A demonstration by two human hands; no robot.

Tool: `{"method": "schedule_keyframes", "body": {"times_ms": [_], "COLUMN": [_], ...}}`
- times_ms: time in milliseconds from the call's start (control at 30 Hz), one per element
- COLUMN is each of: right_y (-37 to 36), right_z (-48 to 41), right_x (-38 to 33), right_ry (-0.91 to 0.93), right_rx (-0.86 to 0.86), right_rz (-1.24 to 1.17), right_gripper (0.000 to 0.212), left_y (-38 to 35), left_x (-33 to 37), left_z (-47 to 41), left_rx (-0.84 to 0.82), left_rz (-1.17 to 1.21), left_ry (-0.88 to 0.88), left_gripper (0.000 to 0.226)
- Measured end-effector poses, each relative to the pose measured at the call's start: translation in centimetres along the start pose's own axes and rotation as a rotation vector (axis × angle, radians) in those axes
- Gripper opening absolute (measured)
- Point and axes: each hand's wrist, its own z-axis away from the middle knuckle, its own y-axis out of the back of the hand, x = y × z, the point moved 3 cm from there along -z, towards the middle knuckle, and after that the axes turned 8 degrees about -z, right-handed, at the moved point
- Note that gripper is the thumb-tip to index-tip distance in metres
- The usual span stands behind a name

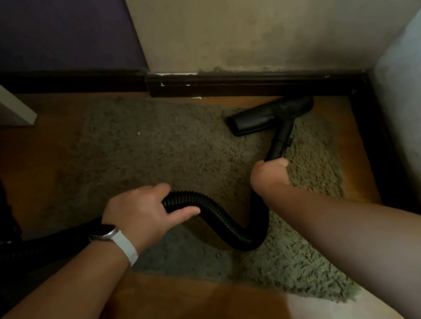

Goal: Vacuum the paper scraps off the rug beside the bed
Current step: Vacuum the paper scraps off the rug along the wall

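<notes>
**Nozzle at the far edge of the rug**

The rug (pixel 148 155) was a shaggy grey-green pile, rectangular, lying on a glossy orange-brown wooden floor (pixel 186 313). One tiny white paper scrap (pixel 139 133) showed on the pile, well to the left of the nozzle. The flat, wide black plastic floor nozzle (pixel 271 116) sat on the rug's far edge, just beside the dark skirting board (pixel 247 82). A smooth rigid tube (pixel 281 140) ran from it back to the right hand (pixel 269 175), whose fingers were curled tightly round the tube's near end. From there the ribbed black corrugated hose (pixel 212 213) looped down and up in a U to the left hand (pixel 143 213), which gripped it with fingers over the top and thumb beneath. A white-strapped watch (pixel 108 233) circled that wrist.
</notes>
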Motion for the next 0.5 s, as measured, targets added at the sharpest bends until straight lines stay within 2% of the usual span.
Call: {"method": "schedule_keyframes", "body": {"times_ms": [100,133,167,233,333,500], "right_y": [0.5,1.0,1.1,1.8,2.5,4.4], "right_z": [1.9,2.5,2.2,2.1,1.5,1.5], "right_x": [-1.0,-1.2,-1.2,-0.6,0.1,1.9], "right_ry": [0.067,0.152,0.138,0.027,0.013,0.167], "right_rx": [-0.074,-0.066,-0.057,-0.045,-0.016,-0.057], "right_rz": [0.089,0.264,0.264,0.037,0.057,0.135], "right_gripper": [0.043,0.043,0.042,0.039,0.038,0.036], "left_y": [-0.2,-0.1,0.0,0.2,0.4,0.0], "left_x": [0.0,0.0,0.1,0.1,0.3,0.8], "left_z": [0.4,0.5,0.5,0.6,0.9,1.7], "left_rx": [0.056,0.087,0.110,0.109,0.085,0.046], "left_rz": [0.005,0.012,0.016,0.019,0.029,0.044], "left_ry": [-0.033,-0.042,-0.048,-0.052,-0.065,-0.111], "left_gripper": [0.076,0.078,0.079,0.082,0.087,0.091]}}
